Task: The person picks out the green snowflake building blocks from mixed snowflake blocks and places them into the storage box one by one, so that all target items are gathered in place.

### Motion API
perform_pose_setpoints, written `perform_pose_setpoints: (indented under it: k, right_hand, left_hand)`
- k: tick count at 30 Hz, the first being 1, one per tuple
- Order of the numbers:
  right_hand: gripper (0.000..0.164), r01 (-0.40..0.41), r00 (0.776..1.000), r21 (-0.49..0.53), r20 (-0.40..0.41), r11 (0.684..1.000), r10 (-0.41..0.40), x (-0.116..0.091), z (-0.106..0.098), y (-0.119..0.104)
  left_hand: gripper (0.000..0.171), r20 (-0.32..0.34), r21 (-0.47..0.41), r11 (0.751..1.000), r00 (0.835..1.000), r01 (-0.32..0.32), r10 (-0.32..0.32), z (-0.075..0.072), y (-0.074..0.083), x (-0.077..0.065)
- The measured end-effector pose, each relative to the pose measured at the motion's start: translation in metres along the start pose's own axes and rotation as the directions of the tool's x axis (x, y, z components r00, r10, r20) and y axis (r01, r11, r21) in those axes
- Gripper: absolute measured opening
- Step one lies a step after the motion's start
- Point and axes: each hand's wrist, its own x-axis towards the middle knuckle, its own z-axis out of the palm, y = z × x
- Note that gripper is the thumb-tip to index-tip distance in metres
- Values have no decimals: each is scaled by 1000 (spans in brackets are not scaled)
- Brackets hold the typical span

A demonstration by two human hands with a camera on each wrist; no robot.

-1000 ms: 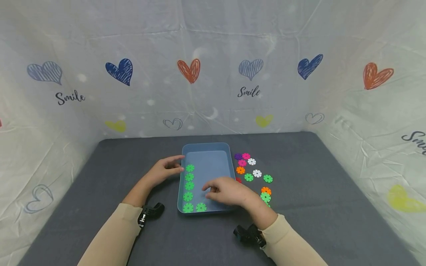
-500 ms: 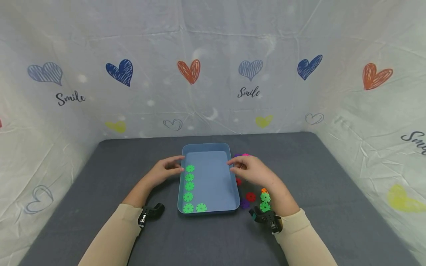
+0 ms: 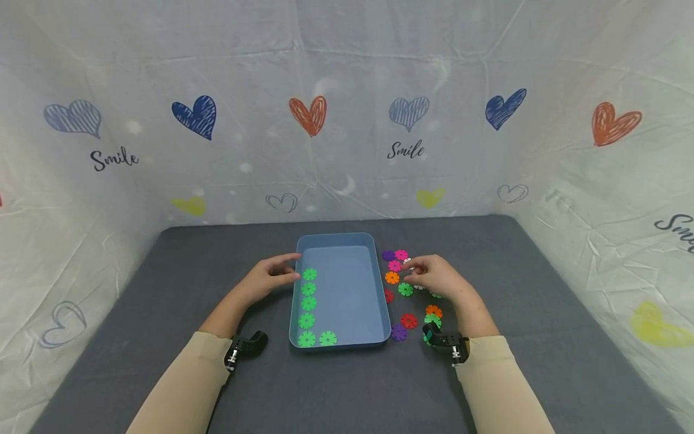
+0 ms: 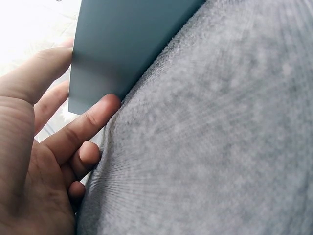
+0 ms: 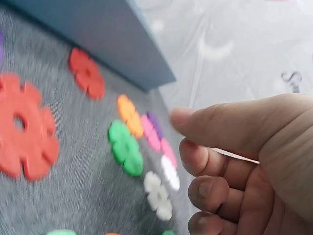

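My left hand (image 3: pixel 264 281) is at the left side of a blue tray (image 3: pixel 349 289), its fingertips touching the rim and outer wall. The left wrist view shows an extended finger (image 4: pixel 80 127) against the tray wall. Inside the tray, green notched plastic discs (image 3: pixel 308 303) form a column along the left, with another green disc (image 3: pixel 328 338) beside the lowest one. My right hand (image 3: pixel 438 277) hovers over loose discs right of the tray, fingers bent, nothing visible between thumb and fingertips. Nearest it are a green disc (image 5: pixel 125 148) and a white disc (image 5: pixel 157 196); in the head view it partly covers white ones.
Right of the tray lie more discs: purple (image 3: pixel 388 255), pink (image 3: pixel 400 255), orange (image 3: pixel 392 278), red (image 3: pixel 408 321) and another purple one (image 3: pixel 399 332). A dark grey cloth (image 3: pixel 325 392) covers the table. A white curtain with printed hearts hangs behind.
My right hand has moved from above the tray out to the right, over the loose discs. My left hand stays at the tray's left side, and the tray has not moved.
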Motion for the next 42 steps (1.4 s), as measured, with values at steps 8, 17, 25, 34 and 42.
perform_pose_setpoints:
  k: [8,17,25,34,42]
  right_hand:
    - [30,-58,994,20,96,998,56,3,5,11]
    - [27,-48,999,-139,5,989,50,5,8,7]
    - [8,-38,995,-205,-95,978,18,2,6,-1]
    - [16,40,989,-62,-137,997,-48,-10,-8,-24]
    - [16,122,989,198,-112,973,-101,-19,7,-66]
  left_hand:
    - [60,-5,15,1000,1000,-1,1,1,0,0]
    - [59,-10,10,1000,1000,-1,1,1,1,0]
    - [58,-16,6,1000,1000,7,-7,1,1,1]
    - [59,-14,8,1000,1000,5,-5,1,2,1]
    - [58,-13,21,1000,1000,0,0,1,1,1]
